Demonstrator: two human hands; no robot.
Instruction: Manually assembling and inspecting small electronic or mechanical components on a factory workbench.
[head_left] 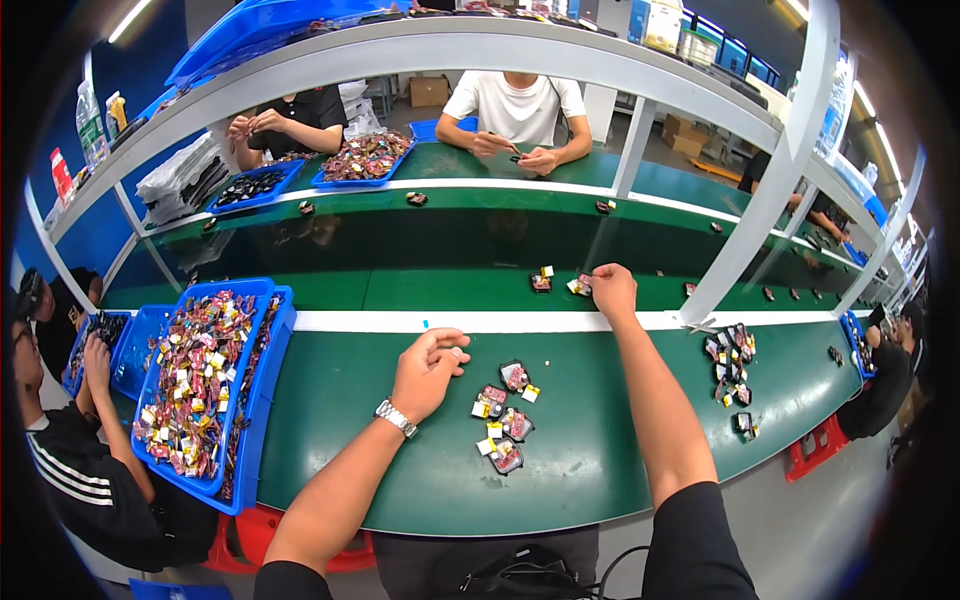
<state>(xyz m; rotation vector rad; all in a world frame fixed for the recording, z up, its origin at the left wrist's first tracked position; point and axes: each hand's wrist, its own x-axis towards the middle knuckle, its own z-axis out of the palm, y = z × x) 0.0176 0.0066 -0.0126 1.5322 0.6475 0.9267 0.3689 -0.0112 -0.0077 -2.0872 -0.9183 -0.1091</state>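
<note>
At the left end of the counter [330, 400], shows nested blue trays [270, 420] heaped with small reddish, white and yellow parts [195, 385]; judging by so full a heap, leaves plenty to get through. Right of the trays, near the white rail [450, 321] along the far edge, the left hand [428, 375], with a metal-banded watch [396, 418] at the wrist: fingers curled, a tiny pale spot by the fingertips; as for grip, cannot tell whether clamped on anything or merely bent. Next, between the forearms, about midway from front edge to rail, a loose cluster of four dark-framed units [515, 425] with white-and-yellow tabs, lying on the counter; seems to be a batch left to handle. Past the rail, on the green strip [420, 290], a first unit [541, 280] lying alone and, just to its right, a second unit [580, 285] at the fingertips of the right hand [612, 290]; cannot tell whether pinched in the grip or only touched. Probably counts these two as done. Toward the counter's right end, a larger cluster of similar units [730, 365]; cannot tell whether finished or waiting
</note>
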